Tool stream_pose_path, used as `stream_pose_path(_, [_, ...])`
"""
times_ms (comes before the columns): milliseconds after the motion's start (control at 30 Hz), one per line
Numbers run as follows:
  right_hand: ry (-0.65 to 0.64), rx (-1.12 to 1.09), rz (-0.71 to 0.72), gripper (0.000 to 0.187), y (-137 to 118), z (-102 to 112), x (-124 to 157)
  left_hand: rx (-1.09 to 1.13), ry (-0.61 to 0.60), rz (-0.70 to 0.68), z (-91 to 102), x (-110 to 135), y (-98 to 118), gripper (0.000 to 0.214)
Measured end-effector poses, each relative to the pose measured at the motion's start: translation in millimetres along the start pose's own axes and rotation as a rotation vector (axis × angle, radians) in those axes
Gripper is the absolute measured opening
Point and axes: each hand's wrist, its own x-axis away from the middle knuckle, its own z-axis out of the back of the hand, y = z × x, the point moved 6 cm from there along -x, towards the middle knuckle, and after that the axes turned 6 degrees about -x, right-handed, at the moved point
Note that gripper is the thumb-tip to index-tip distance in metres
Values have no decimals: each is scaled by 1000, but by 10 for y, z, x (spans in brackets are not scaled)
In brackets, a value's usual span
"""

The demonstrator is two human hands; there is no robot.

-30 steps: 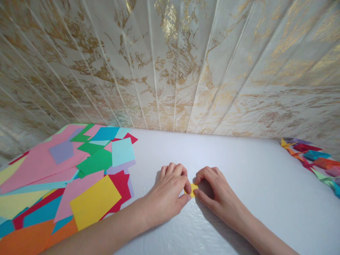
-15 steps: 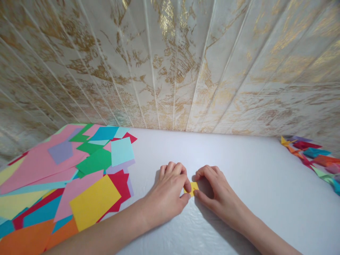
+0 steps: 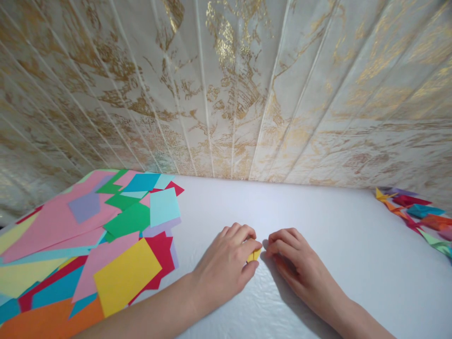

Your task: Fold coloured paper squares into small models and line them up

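Note:
A small folded yellow paper piece [image 3: 254,255] lies on the white table [image 3: 318,221], pinched between the thumb and forefinger of my left hand [image 3: 226,263]. My right hand [image 3: 294,259] rests just to its right with fingers curled, fingertips close to the paper. I cannot make out whether the right fingers touch it. Both forearms reach in from the bottom edge.
A loose heap of coloured paper sheets [image 3: 88,245] covers the table's left side, a yellow rectangle [image 3: 127,275] on top. Several folded coloured paper figures [image 3: 416,214] lie in a row at the right edge. A gold-patterned wall [image 3: 226,94] stands behind the table.
The yellow piece has been folded smaller and tilted up in my left fingers. My right hand has let go and drawn slightly to the right.

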Motion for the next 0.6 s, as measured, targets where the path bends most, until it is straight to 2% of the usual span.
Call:
stream_pose_path(133, [-45,87,132,38,-103,-19,1,-28,-7,40,57,-16,-47,18])
stream_pose_path(333, [-132,183,210,44,-187,-56,-6,-150,-188,29,106,1,2,22])
stream_pose_path(433, [-165,277,290,42,-271,-54,5,-178,-187,42,117,-4,-4,28])
stream_pose_path(600, [-232,269,372,36,-369,-70,27,-117,-190,-54,137,-29,-12,12])
